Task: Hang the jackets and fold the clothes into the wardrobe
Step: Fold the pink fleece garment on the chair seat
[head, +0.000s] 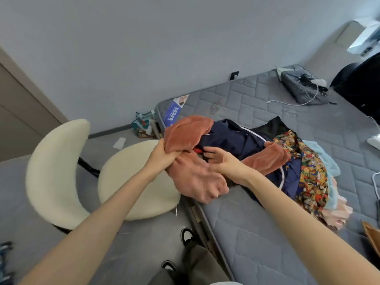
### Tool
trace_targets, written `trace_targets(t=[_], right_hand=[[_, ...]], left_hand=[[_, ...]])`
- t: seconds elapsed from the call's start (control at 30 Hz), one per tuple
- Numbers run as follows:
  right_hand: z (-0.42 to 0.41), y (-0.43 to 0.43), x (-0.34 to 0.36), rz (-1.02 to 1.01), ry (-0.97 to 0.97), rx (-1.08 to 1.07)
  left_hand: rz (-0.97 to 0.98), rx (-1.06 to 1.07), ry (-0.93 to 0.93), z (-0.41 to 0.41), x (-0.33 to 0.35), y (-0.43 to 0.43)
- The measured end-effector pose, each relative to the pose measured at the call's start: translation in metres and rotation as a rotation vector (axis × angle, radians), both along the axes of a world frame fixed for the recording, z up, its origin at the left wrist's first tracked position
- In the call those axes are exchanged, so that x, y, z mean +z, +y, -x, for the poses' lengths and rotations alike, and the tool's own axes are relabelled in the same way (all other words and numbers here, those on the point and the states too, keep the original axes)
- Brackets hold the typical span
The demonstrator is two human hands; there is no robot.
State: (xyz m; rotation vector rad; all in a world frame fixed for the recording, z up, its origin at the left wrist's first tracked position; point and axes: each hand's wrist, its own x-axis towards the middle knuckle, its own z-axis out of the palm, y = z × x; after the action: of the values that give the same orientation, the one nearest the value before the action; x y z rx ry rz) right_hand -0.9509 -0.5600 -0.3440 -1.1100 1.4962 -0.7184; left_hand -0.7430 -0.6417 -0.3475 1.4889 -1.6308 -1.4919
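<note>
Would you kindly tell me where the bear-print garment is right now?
The bear-print garment lies right of centre in the head view, on the mattress, between the navy jacket and a pale blue cloth.

A grey quilted mattress (242, 229) fills the right of my feed, with a blue-and-white label (174, 112) at its corner nearest the wall. At its far end I see a dotted grey bag (300, 87), a white cable (287, 103) trailing from it across the quilting. Just beside the mattress stands a cream fleece chair (156, 198), its curved backrest (55, 167) to the left. A printed green shopping bag (144, 125) sits by the wall, a white paper slip (119, 143) lies near it on the floor, and a dark wall socket (234, 75) is further along.
</note>
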Motion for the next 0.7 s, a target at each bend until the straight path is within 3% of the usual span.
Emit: trace_targets(t=[0.13, 0.23, 0.33, 0.4, 0.57, 0.7], right_hand=[[-0.043, 0.010, -0.032, -0.015, 0.454, 0.494], [-0.075, 0.003, -0.038, 0.085, 0.655, 0.470], [-0.104, -0.015, -0.019, 0.096, 0.381, 0.423], [-0.125, -0.029, 0.009, 0.106, 0.106, 0.372], [-0.158, -0.075, 0.081, 0.108, -0.526, 0.068], [-0.167, -0.099, 0.134, -0.108, -1.001, -0.127]], left_hand=[[-0.115, 0.178, 0.165, -0.041, 0.034, 0.015], [-0.138, 0.238, 0.277, -0.072, 0.053, 0.027], [-0.139, 0.279, 0.491, -0.106, 0.063, 0.035], [-0.092, 0.278, 0.484, -0.128, 0.066, 0.043], [0.006, 0.216, 0.161, -0.171, 0.061, 0.075], [0.100, 0.047, -0.112, -0.184, 0.056, 0.100]])
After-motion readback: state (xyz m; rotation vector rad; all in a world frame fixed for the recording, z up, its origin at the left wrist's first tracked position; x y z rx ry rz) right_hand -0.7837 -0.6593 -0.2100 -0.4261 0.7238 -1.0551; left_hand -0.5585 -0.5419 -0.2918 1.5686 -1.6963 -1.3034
